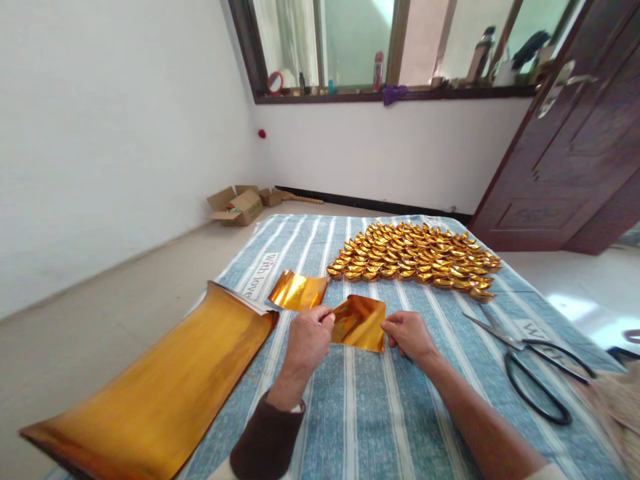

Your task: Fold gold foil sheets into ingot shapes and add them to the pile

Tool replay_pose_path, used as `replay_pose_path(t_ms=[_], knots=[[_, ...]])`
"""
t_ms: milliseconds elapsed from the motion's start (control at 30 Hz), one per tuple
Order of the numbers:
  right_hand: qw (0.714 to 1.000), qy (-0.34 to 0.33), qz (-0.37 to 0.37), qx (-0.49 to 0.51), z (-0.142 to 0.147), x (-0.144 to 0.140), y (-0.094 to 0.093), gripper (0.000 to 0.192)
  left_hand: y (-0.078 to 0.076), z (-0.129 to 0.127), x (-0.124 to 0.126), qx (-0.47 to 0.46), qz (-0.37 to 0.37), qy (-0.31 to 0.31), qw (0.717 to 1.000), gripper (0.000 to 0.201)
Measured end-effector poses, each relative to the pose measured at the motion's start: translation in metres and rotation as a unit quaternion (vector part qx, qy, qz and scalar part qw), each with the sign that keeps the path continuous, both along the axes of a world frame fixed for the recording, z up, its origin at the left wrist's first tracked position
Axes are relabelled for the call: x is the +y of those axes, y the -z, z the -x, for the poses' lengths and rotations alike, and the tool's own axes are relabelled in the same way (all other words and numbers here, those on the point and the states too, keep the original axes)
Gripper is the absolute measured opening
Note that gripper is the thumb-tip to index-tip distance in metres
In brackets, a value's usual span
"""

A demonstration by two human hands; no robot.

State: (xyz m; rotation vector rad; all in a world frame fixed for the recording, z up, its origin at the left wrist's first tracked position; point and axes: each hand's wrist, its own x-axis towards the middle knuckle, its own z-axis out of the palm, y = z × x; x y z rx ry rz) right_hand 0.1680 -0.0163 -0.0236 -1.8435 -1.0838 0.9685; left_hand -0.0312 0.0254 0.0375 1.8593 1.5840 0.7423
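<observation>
A square of gold foil paper (361, 323) is stretched between my two hands above the striped cloth. My left hand (311, 333) pinches its left edge, and my right hand (409, 335) pinches the right edge. Just behind my left hand lies a small curled stack of gold foil squares (299, 291). To the left rests a large stack of gold foil sheets (150, 387), its ends curling up. Many folded gold foil ingots (415, 257) stand in close rows at the back right.
Open scissors (517, 345) with black handles lie on the striped tablecloth (320, 240) at the right. An open cardboard box (240, 205) sits on the floor beyond the table. A dark red door (565, 147) stands at the right, and bottles line the window sill (330, 97).
</observation>
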Motion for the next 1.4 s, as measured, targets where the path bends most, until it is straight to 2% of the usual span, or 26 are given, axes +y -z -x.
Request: replay_pose_path(t_ms=[133, 433, 633, 800, 900, 967, 1067, 1133, 1267, 1400], knots=[[0.997, 0.022, -0.017, 0.075, -0.006, 0.001, 0.001, 0.012, 0.001, 0.001, 0.001, -0.052, 0.051, 0.012, 0.997, 0.023], [0.976, 0.02, -0.101, 0.194, -0.021, 0.002, 0.002, 0.025, 0.01, 0.003, 0.004, -0.119, 0.003, 0.042, 0.992, 0.021], [0.968, 0.016, -0.188, 0.162, -0.03, 0.001, 0.001, 0.023, 0.013, 0.005, 0.008, -0.17, -0.078, 0.1, 0.977, 0.023], [0.96, 0.005, -0.266, 0.086, -0.04, 0.0, 0.005, 0.009, 0.024, 0.008, 0.013, -0.215, -0.078, 0.177, 0.957, 0.023], [0.955, -0.027, -0.292, 0.043, -0.047, -0.004, 0.007, 0.002, 0.035, 0.009, 0.017, -0.16, -0.067, 0.222, 0.96, 0.023], [0.951, -0.076, -0.298, -0.01, -0.053, -0.007, 0.008, 0.009, 0.04, 0.009, 0.019, -0.081, -0.068, 0.258, 0.96, 0.025], [0.935, -0.165, -0.287, -0.125, -0.062, -0.01, 0.012, 0.019, 0.041, 0.009, 0.018, 0.047, -0.065, 0.3, 0.951, 0.027], [0.927, -0.194, -0.264, -0.181, -0.066, -0.011, 0.014, 0.021, 0.039, 0.01, 0.017, 0.105, -0.054, 0.313, 0.942, 0.025], [0.919, -0.231, -0.208, -0.242, -0.069, -0.013, 0.014, 0.023, 0.033, 0.012, 0.014, 0.151, -0.034, 0.332, 0.93, 0.021], [0.911, -0.255, -0.181, -0.267, -0.067, -0.015, 0.009, 0.036, 0.03, 0.013, 0.014, 0.161, -0.033, 0.35, 0.922, 0.019]])
